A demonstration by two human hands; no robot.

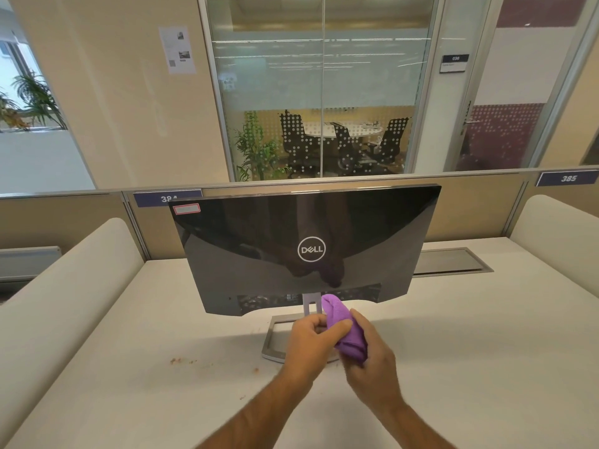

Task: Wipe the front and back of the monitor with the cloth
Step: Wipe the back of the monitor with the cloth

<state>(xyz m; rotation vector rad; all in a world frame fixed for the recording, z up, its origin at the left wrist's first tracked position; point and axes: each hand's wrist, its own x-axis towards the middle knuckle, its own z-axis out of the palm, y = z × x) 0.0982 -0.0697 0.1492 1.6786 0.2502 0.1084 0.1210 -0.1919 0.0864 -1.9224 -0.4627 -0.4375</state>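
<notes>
Two bare hands meet over the near middle of the white desk, both gripping one purple microfibre cloth. Toward the desk's left edge a rounded cream side panel rises, and a few small reddish-brown crumbs lie scattered on the surface left of centre. Behind them, along the far edge, a beige partition carries a dark blue label plate reading 384, partly hidden by the screen's top left corner.

At the centre stands the glossy black flat monitor with its back toward the camera, a silver ringed Dell logo in the middle and a small red-bordered sticker at its upper left corner. It rests on a silver open-frame stand on the desk.

Just in front of that stand, the left hand pinches the cloth's left side with thumb and curled fingers. The right hand is closed around the lower part of the bunched cloth, whose top end points up at the monitor's bottom edge; whether it touches is unclear.

Farther right, a grey metal cable hatch is set into the desk near the far edge, and a second blue plate reads 385.
</notes>
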